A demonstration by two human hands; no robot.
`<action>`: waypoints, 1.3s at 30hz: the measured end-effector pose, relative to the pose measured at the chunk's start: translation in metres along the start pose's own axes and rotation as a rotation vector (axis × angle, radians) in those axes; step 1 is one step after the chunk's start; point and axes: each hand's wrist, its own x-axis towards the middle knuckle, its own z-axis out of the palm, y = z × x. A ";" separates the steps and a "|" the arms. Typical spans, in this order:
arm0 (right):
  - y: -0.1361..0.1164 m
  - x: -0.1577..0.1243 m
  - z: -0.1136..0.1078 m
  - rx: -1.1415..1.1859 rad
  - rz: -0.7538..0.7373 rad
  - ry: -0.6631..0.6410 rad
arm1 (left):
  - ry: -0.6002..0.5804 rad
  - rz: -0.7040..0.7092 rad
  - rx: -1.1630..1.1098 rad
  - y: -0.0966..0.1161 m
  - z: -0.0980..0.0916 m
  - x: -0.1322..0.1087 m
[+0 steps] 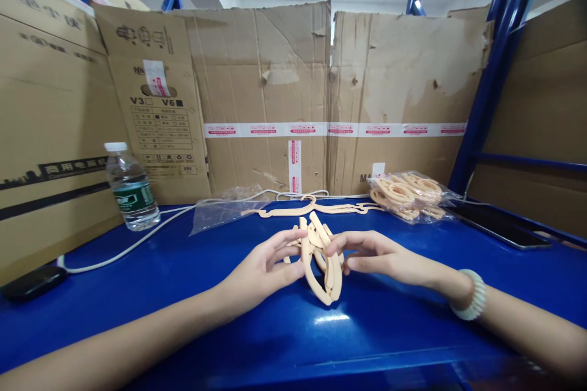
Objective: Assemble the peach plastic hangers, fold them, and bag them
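Observation:
A cream plastic folding hanger (pixel 316 284), its arms folded together into a loop, stands between my two hands above the blue table. My left hand (pixel 270 263) pinches its left side between thumb and fingers. On the other side, my right hand (pixel 373 253) has its fingers closed around the right arm of the hanger; the wrist wears a pale green coiled band (pixel 472 295). Some cream parts behind the loop overlap, so I cannot tell whether they belong to one hanger. Just beyond lies an unfolded cream hanger (pixel 288 211) with its hook pointing away.
At the back right sits a clear bag of cream folded hangers (pixel 408 195), beside a dark tablet or phone (pixel 498 226). A water bottle (pixel 132 189), a clear plastic bag (pixel 224 214), a white cable (pixel 123 253) and a black device (pixel 34 281) are leftward. Cardboard (pixel 261 91) walls the back.

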 end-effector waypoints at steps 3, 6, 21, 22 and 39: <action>0.000 0.001 -0.001 0.035 0.009 -0.007 | -0.070 0.044 0.007 -0.002 -0.001 0.000; 0.001 0.002 -0.002 0.117 0.005 -0.053 | -0.116 0.038 0.037 -0.002 -0.002 -0.002; 0.002 0.003 -0.021 0.293 0.098 0.094 | -0.019 0.026 0.123 0.003 -0.004 -0.001; 0.003 0.002 -0.026 0.265 0.105 0.156 | 0.001 0.034 0.162 0.003 -0.005 0.000; -0.007 -0.015 -0.054 -0.704 0.231 -0.126 | -0.309 0.047 1.039 0.006 -0.002 -0.016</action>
